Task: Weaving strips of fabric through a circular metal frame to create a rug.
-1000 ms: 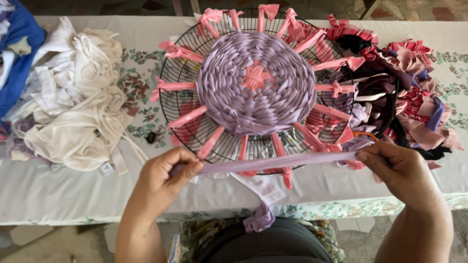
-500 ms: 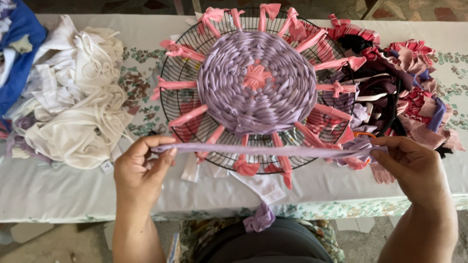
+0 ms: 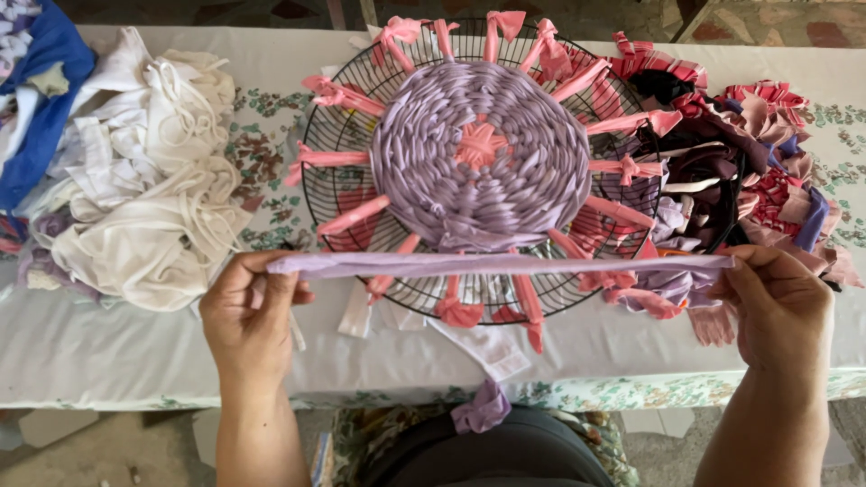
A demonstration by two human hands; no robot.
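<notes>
Both hands pull a lilac fabric strip (image 3: 492, 264) taut and level just above the near edge of a round black wire grille (image 3: 347, 135). My left hand (image 3: 248, 311) pinches the strip's left end. Its right end is gripped by my right hand (image 3: 780, 307). On the grille sits a woven lilac disc (image 3: 483, 171) with a pink centre. Pink fabric spokes (image 3: 332, 158) radiate from the disc and are knotted on the grille's rim.
A heap of white fabric (image 3: 149, 189) lies at the left with blue cloth (image 3: 41, 108) beyond it. Mixed red, purple and dark fabric scraps (image 3: 740, 153) pile up at the right. The table wears a floral-edged cloth (image 3: 117, 352). A lilac scrap (image 3: 483, 410) hangs by my lap.
My hands have moved apart, the left going further left and the right further right, stretching the lilac strip out longer and flatter in front of the grille.
</notes>
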